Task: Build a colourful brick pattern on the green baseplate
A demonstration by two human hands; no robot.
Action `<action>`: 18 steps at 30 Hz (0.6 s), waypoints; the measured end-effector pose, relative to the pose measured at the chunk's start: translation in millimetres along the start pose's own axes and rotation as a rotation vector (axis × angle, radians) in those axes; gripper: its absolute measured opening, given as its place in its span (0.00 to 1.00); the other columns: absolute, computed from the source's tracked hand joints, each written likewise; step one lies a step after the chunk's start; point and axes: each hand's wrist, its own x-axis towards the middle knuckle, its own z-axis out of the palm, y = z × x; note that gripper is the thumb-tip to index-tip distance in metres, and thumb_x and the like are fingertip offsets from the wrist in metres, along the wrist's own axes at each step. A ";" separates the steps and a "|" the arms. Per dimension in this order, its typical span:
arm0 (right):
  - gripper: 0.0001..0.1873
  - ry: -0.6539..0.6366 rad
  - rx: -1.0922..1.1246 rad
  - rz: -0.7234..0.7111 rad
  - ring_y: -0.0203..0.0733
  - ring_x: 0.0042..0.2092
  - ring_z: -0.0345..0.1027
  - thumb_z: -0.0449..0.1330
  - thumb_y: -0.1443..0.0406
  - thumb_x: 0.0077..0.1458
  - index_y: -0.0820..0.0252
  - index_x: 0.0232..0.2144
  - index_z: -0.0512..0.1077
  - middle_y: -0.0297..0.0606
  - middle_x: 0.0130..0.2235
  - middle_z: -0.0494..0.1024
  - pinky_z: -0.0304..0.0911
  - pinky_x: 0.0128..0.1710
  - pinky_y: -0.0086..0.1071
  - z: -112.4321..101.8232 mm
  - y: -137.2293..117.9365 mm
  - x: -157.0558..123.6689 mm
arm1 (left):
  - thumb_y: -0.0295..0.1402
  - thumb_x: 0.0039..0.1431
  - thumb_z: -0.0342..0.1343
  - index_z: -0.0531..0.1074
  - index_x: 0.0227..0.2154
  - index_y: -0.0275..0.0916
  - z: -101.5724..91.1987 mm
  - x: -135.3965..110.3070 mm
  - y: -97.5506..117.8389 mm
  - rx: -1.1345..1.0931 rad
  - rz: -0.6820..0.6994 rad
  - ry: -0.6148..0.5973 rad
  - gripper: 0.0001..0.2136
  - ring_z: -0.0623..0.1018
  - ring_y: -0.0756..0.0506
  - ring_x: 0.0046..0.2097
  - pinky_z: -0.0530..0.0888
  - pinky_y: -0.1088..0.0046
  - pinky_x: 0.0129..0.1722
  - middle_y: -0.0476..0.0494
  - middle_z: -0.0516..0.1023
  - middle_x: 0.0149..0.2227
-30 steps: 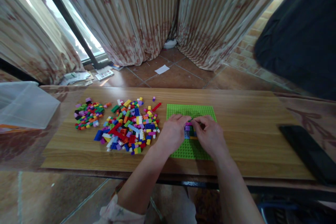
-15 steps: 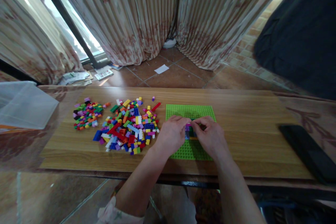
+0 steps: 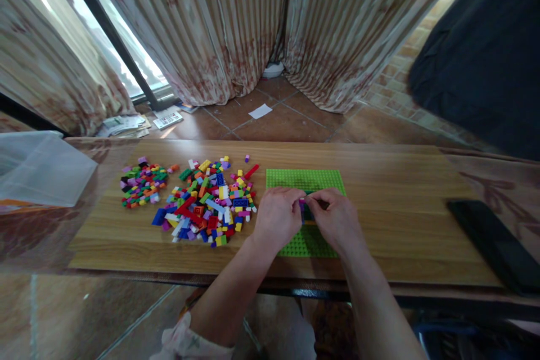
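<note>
Both my hands meet over a green studded baseplate [image 3: 301, 178], fingertips almost touching. My left hand [image 3: 277, 214] is closed, thumb and forefinger pinched at a small purple toy brick [image 3: 302, 201]. From the other side my right hand [image 3: 335, 216] is closed in a pinch at the same spot; what lies between its fingertips is too small and covered to name. Below the fingers, dark and blue bricks [image 3: 307, 215] with a yellow-orange one sit on the baseplate, largely hidden by the hands.
Left of the baseplate spreads a large pile of mixed toy bricks [image 3: 206, 202], with a smaller pile [image 3: 143, 183] beyond it. A translucent plastic bin [image 3: 46, 169] stands at the table's left end. A black phone-like slab [image 3: 495, 244] lies at the right on the wooden table [image 3: 405, 208].
My left hand has shifted slightly and now covers more of the bricks under the fingers. My right hand stays nearly in place, still pinched. The view has moved a little.
</note>
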 end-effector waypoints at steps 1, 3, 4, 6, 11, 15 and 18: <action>0.14 0.003 -0.001 -0.004 0.40 0.32 0.67 0.55 0.61 0.54 0.59 0.25 0.77 0.38 0.30 0.75 0.59 0.33 0.34 -0.1 -0.4 -0.2 | 0.22 0.58 0.52 0.78 0.34 0.41 0.0 -0.1 0.2 0.006 0.001 0.005 0.10 0.79 0.44 0.37 0.73 0.64 0.44 0.47 0.83 0.35; 0.14 0.008 0.010 -0.008 0.40 0.32 0.67 0.55 0.61 0.55 0.58 0.24 0.77 0.38 0.30 0.76 0.59 0.33 0.33 -0.5 -0.4 -0.5 | 0.22 0.57 0.53 0.78 0.32 0.41 0.0 -0.5 0.3 0.003 0.000 0.025 0.10 0.78 0.44 0.36 0.73 0.64 0.44 0.47 0.83 0.33; 0.14 0.008 0.022 -0.006 0.40 0.32 0.67 0.55 0.60 0.54 0.58 0.24 0.77 0.38 0.30 0.76 0.59 0.34 0.33 -0.8 0.1 -0.6 | 0.22 0.57 0.53 0.78 0.32 0.41 0.0 -1.0 0.3 -0.006 -0.004 0.038 0.10 0.77 0.44 0.36 0.73 0.64 0.44 0.47 0.83 0.33; 0.14 0.000 0.051 0.000 0.41 0.33 0.68 0.55 0.59 0.54 0.58 0.24 0.78 0.39 0.30 0.77 0.60 0.34 0.34 -1.2 2.1 -0.4 | 0.22 0.58 0.53 0.78 0.33 0.40 0.2 -2.0 -0.1 -0.038 -0.021 0.062 0.10 0.77 0.44 0.37 0.74 0.65 0.44 0.47 0.83 0.34; 0.15 0.086 0.104 0.080 0.43 0.34 0.71 0.57 0.57 0.54 0.59 0.27 0.79 0.39 0.30 0.79 0.62 0.36 0.35 -3.1 10.1 2.7 | 0.22 0.60 0.51 0.78 0.39 0.39 -1.7 -1.9 -4.1 -0.152 -0.084 0.118 0.12 0.79 0.45 0.41 0.75 0.66 0.46 0.45 0.83 0.39; 0.16 0.274 0.208 0.179 0.41 0.30 0.71 0.59 0.55 0.54 0.61 0.29 0.79 0.38 0.29 0.79 0.62 0.32 0.34 -5.8 14.1 5.3 | 0.22 0.60 0.51 0.77 0.40 0.38 -11.6 2.5 -14.5 -0.258 -0.142 0.256 0.12 0.81 0.46 0.42 0.76 0.69 0.46 0.44 0.83 0.39; 0.17 0.421 0.291 0.150 0.39 0.28 0.68 0.60 0.54 0.53 0.62 0.29 0.78 0.37 0.27 0.76 0.62 0.29 0.33 -6.8 13.0 6.0 | 0.24 0.60 0.52 0.77 0.38 0.37 -21.8 5.1 -24.1 -0.321 -0.181 0.338 0.10 0.81 0.47 0.38 0.76 0.72 0.42 0.45 0.83 0.36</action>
